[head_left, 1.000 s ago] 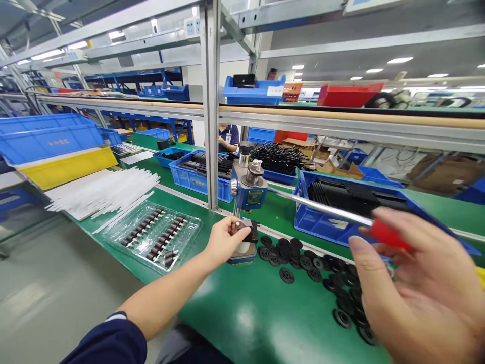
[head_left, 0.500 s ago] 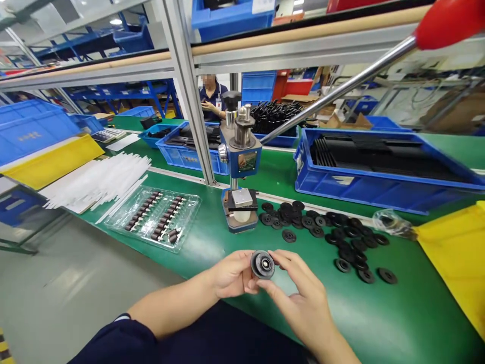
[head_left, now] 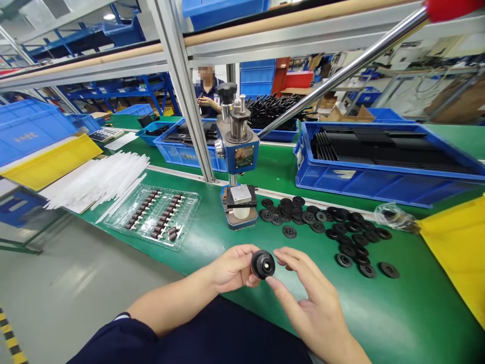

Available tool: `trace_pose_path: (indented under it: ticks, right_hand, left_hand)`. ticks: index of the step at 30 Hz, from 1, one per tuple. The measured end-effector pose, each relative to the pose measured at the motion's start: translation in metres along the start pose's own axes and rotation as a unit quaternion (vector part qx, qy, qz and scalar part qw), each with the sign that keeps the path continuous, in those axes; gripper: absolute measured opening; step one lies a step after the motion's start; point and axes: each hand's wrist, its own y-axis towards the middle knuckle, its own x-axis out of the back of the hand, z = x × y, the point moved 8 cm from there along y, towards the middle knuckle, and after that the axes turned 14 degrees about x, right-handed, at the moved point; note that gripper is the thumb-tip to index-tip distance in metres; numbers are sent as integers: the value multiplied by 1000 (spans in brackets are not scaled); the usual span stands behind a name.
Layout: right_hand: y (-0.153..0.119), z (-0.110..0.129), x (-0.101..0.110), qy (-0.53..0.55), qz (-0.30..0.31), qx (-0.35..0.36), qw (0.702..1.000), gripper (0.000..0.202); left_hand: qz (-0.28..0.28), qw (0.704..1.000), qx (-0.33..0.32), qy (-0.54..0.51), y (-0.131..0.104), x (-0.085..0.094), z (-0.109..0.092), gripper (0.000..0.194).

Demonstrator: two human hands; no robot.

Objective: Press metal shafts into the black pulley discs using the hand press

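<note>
Between the fingers of my left hand (head_left: 235,270) is a round black stepped wheel-like part (head_left: 262,264), its small light centre turned toward me. My right hand (head_left: 308,290) is just right of it, thumb and fingers apart, the thumb tip close to the part's lower edge. Beyond my hands stands a blue hand press (head_left: 242,151) with a metal block (head_left: 241,193) on its base. Several loose black discs (head_left: 289,231) lie on the green table (head_left: 223,247) to the right of the press.
On the left, a clear plastic tray (head_left: 155,237) holds rows of small dark parts, beside white strips (head_left: 109,174). A blue bin (head_left: 379,184) of black plates stands back right. The press's long lever (head_left: 341,76) slants up right. Another person (head_left: 208,91) is behind the shelf post (head_left: 184,91).
My right thumb and fingers have come off the black part and moved slightly right. My left hand keeps holding it in nearly the same place. The camera view has shifted slightly.
</note>
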Motion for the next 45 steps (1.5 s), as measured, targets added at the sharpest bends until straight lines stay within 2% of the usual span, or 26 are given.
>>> trace_pose_path:
  ticks: [4, 8, 13, 18, 22, 29, 36, 45]
  right_hand:
    - [5, 5, 11, 8, -18, -3, 1000, 17]
    - [10, 8, 10, 8, 15, 6, 1000, 10]
    - [7, 5, 3, 18, 59, 2, 998, 7]
    - [5, 7, 6, 4, 42, 19, 999, 16]
    - [4, 5, 12, 31, 7, -30, 999, 12]
    - [-7, -9, 4, 72, 8, -132, 989, 4]
    - [-27, -29, -15, 189, 0, -268, 945, 11]
    - [-35, -31, -21, 224, -13, -305, 926, 11]
  left_hand:
    - [-10, 1000, -17, 21, 0, 1, -3, 34]
    - [-33, 998, -21, 56, -1, 5, -3, 37]
    - [-52, 995, -26, 82, -1, 10, -1, 40]
    - [-45, 997, -18, 67, 0, 11, 2, 39]
    - [-38, 996, -38, 68, 0, 9, -2, 37]
    - [-73, 986, -54, 137, -2, 7, -8, 32]
    - [-104, 978, -59, 170, -1, 14, -8, 31]
    - [-88, 983, -61, 148, 0, 12, -4, 29]
